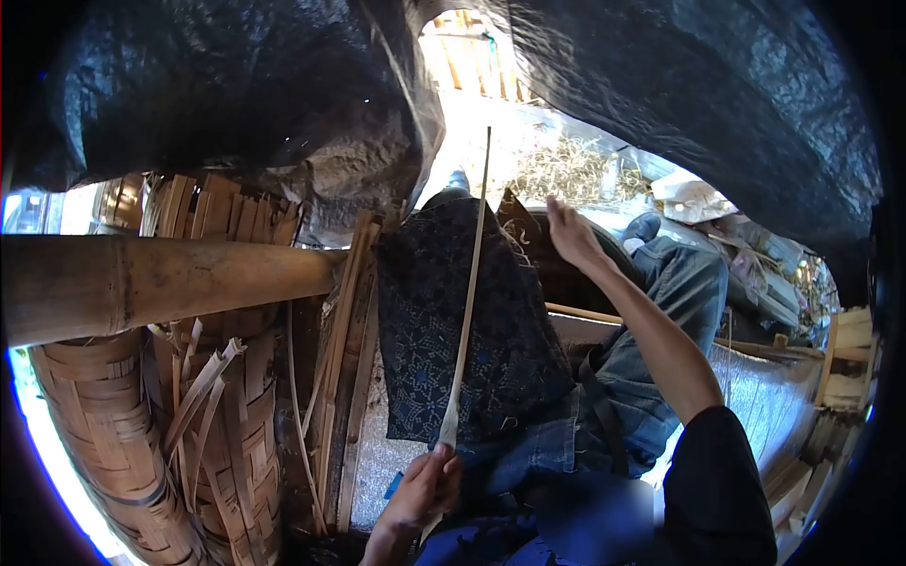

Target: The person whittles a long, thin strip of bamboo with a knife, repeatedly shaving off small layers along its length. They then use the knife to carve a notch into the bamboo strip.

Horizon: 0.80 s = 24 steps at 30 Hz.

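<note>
A long, thin, pale bamboo strip rises from my left hand, whose fingers are wrapped round its lower, wider end. The strip runs upward over a dark patterned cloth laid across my leg and ends in a darker tip near the bright ground. Away from the strip, my right hand is raised above my other knee with its fingers stretched out and nothing visible in them. Beside that hand stands a dark brown pointed piece, partly hidden behind the cloth.
A thick bamboo pole juts in from the left, above woven bamboo baskets and split strips. Black plastic sheeting hangs overhead. Dry shavings lie on the ground ahead. Wooden pieces stand at the right.
</note>
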{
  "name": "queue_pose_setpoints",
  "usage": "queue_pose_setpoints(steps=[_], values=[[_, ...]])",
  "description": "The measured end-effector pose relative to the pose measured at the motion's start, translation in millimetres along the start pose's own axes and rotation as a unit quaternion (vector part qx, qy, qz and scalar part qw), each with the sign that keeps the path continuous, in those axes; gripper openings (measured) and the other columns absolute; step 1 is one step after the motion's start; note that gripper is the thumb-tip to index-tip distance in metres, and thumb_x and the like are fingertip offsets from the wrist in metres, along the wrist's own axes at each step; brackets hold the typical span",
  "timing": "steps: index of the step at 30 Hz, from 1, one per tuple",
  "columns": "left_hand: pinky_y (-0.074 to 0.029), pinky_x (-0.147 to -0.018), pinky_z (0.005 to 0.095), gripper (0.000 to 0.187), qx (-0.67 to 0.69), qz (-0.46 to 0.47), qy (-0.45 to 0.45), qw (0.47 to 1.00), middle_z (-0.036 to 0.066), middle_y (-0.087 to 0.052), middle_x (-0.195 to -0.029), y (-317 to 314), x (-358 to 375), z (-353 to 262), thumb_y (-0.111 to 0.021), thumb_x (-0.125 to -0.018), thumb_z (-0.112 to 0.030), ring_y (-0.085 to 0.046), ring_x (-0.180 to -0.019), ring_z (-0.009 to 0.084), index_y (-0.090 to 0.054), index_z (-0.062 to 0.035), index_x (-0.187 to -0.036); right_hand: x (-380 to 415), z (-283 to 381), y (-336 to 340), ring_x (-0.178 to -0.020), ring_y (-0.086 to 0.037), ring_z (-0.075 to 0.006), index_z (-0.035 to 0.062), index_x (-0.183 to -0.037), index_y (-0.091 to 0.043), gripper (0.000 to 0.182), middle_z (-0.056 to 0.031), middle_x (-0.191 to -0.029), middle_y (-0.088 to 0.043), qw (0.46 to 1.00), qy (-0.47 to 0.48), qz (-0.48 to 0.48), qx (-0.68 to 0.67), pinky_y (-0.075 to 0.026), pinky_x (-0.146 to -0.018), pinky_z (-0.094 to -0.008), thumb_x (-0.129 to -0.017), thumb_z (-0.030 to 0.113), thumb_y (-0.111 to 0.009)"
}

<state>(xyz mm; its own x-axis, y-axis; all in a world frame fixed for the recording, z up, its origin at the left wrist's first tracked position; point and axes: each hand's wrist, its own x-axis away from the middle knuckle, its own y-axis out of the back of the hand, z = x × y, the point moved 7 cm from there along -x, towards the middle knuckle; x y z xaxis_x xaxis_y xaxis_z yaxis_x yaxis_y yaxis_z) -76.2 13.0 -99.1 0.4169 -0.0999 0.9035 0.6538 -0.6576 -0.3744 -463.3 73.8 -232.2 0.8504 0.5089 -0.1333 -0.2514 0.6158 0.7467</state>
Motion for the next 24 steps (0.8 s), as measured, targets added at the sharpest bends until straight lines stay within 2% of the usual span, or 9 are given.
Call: queue_pose_setpoints(steps=[1, 3, 5, 8, 10, 11, 13, 21, 24], values=[[-0.021, -0.036, 0.0222, 0.036, 0.008, 0.015, -0.008, 1.0, -0.007, -0.026, -0.052, -5, -6, -7, -0.032, -0.097, -0.042, -0.023, -0.038, 0.0051, -0.038, -0.0144, -0.074, 0, 13, 4, -0.035, -0.04, -0.0157, 0.0009, -0.079, -0.053, 0.052, -0.0062, -0.05, -0.042, 1.0, 0.005, 0.004, -0.003, -0.032, -0.031, -0.0336, -0.099, 0.039, -0.024], [-0.021, -0.036, 0.022, 0.036, 0.02, 0.033, -0.015, 0.999, -0.007, -0.025, -0.052, -14, -22, -21, -0.033, -0.097, -0.042, -0.022, -0.038, 0.0048, -0.039, -0.0143, -0.075, 17, 30, 7, -0.033, -0.034, -0.0097, 0.0034, -0.075, -0.05, 0.051, -0.004, -0.049, -0.04, 0.976, -0.061, 0.183, -0.101, -0.028, -0.029, -0.0302, -0.099, 0.039, -0.022], [-0.02, -0.033, 0.0215, 0.035, 0.0, 0.041, -0.049, 0.998, -0.007, -0.025, -0.051, -20, -41, -41, -0.032, -0.097, -0.041, -0.022, -0.036, 0.0048, -0.039, -0.0146, -0.076, 43, 82, 27, -0.03, -0.036, -0.0131, 0.0037, -0.071, -0.048, 0.05, -0.006, -0.047, -0.043, 0.96, -0.018, 0.242, -0.137, -0.031, -0.031, -0.0319, -0.098, 0.04, -0.027], [-0.019, -0.033, 0.0212, 0.036, -0.016, 0.039, -0.051, 0.998, -0.008, -0.026, -0.052, -29, -63, -65, -0.033, -0.097, -0.043, -0.022, -0.037, 0.0041, -0.041, -0.0147, -0.076, 69, 118, 35, -0.031, -0.042, -0.0186, 0.0032, -0.065, -0.048, 0.05, -0.0096, -0.044, -0.044, 0.957, 0.008, 0.259, -0.13, -0.034, -0.033, -0.0346, -0.097, 0.039, -0.034], [-0.019, -0.034, 0.021, 0.036, -0.035, 0.029, -0.054, 0.997, -0.008, -0.026, -0.052, -33, -72, -74, -0.033, -0.097, -0.043, -0.022, -0.037, 0.0039, -0.042, -0.0142, -0.076, 76, 124, 35, -0.033, -0.045, -0.0256, 0.003, -0.059, -0.047, 0.05, -0.0123, -0.042, -0.045, 0.969, 0.084, 0.23, -0.03, -0.036, -0.036, -0.0384, -0.096, 0.037, -0.04], [-0.019, -0.034, 0.0209, 0.037, -0.052, 0.019, -0.06, 0.997, -0.008, -0.026, -0.053, -34, -74, -76, -0.033, -0.097, -0.043, -0.022, -0.038, 0.0036, -0.043, -0.0138, -0.076, 77, 122, 34, -0.033, -0.045, -0.0256, 0.003, -0.059, -0.047, 0.05, -0.0123, -0.042, -0.045, 0.97, 0.079, 0.228, -0.031, -0.036, -0.036, -0.0384, -0.096, 0.037, -0.04], [-0.02, -0.035, 0.021, 0.037, -0.104, -0.005, -0.076, 0.992, -0.008, -0.027, -0.054, -36, -72, -78, -0.033, -0.097, -0.042, -0.023, -0.039, 0.0035, -0.043, -0.013, -0.077, 77, 117, 26, -0.038, -0.05, -0.0333, 0.0018, -0.056, -0.048, 0.053, -0.0168, -0.046, -0.049, 0.962, 0.049, 0.266, -0.036, -0.041, -0.04, -0.0422, -0.095, 0.038, -0.042], [-0.022, -0.039, 0.0222, 0.039, -0.253, -0.106, -0.157, 0.949, -0.007, -0.028, -0.055, -35, -63, -76, -0.032, -0.097, -0.041, -0.026, -0.042, 0.0037, -0.045, -0.01, -0.077, 72, 106, 6, -0.052, -0.057, -0.0378, 0.0001, -0.059, -0.052, 0.056, -0.0211, -0.051, -0.053, 0.954, 0.002, 0.293, -0.058, -0.045, -0.05, -0.0448, -0.094, 0.042, -0.04], [-0.027, -0.039, 0.022, 0.042, -0.288, -0.112, -0.161, 0.937, -0.004, -0.037, -0.053, -30, -58, -77, -0.032, -0.098, -0.04, -0.036, -0.043, 0.0051, -0.046, -0.006, -0.077, 72, 106, 0, -0.053, -0.058, -0.0371, -0.0001, -0.058, -0.051, 0.057, -0.0223, -0.052, -0.052, 0.952, 0.019, 0.296, -0.081, -0.045, -0.05, -0.0437, -0.094, 0.042, -0.04]])
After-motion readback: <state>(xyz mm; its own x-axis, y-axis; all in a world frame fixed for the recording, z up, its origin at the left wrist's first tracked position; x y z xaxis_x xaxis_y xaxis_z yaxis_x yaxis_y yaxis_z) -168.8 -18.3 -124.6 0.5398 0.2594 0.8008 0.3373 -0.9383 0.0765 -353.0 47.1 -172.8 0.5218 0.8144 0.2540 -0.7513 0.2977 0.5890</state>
